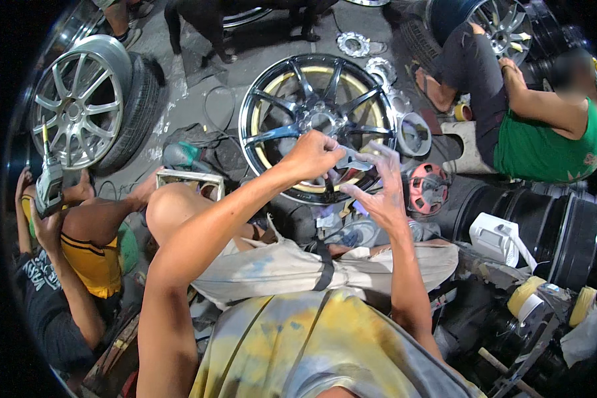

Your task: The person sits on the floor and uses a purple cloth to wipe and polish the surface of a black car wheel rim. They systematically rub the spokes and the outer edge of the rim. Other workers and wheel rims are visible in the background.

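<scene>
While the wearer sits with bent knees and both forearms reaching forward, a small pale strip [350, 159] hangs between the two hands, above the near half of a dark, glossy wheel rim [320, 106]. The left hand [314, 158] has its fingers curled together and appears to pinch the strip's left end. The right hand [385, 186], dusted grey, has thumb and fingers spread apart; its upper fingertips lie at or just beside the strip's right end, and whether they touch cannot be told. The strip's long axis runs roughly left to right, from one hand toward the other, so it lies to the left of the right hand; the left hand is nearer the hub. Just right of the right hand is a red round part [428, 189]. Farther left, a co-worker holds a power tool [48, 189] beside a silver wheel [76, 106].
</scene>
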Demonstrator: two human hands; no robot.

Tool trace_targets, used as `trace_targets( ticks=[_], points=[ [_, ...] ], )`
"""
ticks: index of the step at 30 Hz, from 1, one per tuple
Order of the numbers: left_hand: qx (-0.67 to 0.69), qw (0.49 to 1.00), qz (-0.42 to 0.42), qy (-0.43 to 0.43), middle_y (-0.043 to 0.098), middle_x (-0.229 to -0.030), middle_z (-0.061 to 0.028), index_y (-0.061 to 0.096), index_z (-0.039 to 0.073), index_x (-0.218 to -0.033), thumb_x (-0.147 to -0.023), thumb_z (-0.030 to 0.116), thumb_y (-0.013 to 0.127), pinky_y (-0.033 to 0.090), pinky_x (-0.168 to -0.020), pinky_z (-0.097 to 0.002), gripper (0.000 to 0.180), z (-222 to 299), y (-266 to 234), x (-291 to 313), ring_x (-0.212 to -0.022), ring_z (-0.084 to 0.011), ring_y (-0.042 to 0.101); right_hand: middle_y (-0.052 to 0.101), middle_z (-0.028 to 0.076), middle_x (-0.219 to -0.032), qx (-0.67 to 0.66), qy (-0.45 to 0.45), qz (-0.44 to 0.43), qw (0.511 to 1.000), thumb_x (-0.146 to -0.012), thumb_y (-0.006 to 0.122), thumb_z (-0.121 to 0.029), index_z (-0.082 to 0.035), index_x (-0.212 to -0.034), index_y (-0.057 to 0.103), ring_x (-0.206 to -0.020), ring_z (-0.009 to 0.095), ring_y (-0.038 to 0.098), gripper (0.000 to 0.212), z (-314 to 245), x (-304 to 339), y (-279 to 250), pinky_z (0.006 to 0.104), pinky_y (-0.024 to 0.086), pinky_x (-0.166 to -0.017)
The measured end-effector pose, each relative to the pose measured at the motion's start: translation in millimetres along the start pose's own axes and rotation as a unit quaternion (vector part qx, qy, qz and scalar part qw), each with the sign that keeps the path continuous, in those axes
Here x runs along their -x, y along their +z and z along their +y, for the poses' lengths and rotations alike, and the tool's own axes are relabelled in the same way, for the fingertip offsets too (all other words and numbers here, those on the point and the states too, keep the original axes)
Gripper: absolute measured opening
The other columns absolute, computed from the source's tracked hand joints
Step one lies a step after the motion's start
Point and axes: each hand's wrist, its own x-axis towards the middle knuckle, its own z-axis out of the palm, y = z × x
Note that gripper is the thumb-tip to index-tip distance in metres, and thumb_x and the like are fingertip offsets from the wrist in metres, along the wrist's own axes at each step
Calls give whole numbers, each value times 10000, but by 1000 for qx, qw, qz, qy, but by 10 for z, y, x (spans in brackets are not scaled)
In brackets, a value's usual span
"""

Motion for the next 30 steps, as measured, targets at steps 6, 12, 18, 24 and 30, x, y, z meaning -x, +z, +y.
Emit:
trace_targets(
  ticks=[6,12,18,24,30],
  points=[
    [-38,999,6,-11,715,-731,-40,784,15,-984,-1005,389,600,510,-557,-276,417,8,-106,-37,-616,-93,633,658,140,-914,13,-89,47,995,-767,751,35,26,-916,638,-864,339,656,187,131,-20,158,408,512,-740],
    [-220,952,155,146,690,-744,-263,759,-13,-903,-950,357,600,552,-773,-487,406,360,-432,54,-762,-436,705,665,132,-969,228,-93,-115,962,-778,670,3,-18,-958,710,-925,319,643,185,836,323,80,421,528,-779],
    [-290,919,181,194,669,-748,-276,750,-13,-857,-913,331,621,545,-776,-487,371,669,-542,114,-777,-449,679,673,122,-1023,295,-102,-197,929,-783,621,-28,-18,-917,727,-990,316,619,171,912,478,507,437,486,-895],
    [-299,918,179,191,660,-756,-259,739,-35,-892,-907,315,634,530,-738,-460,366,829,-734,191,-745,-409,657,702,123,-1106,401,-107,-305,857,-777,625,-57,-80,-893,786,-1121,305,593,200,1145,128,227,440,452,-898],
    [-270,918,225,186,632,-742,-321,690,-71,-766,-920,266,617,500,-705,-542,377,950,-893,312,-757,-483,656,694,117,-1106,356,-115,-293,880,-790,613,-84,-97,-935,787,-1084,320,574,227,1149,252,399,461,438,-856]
  ],
)
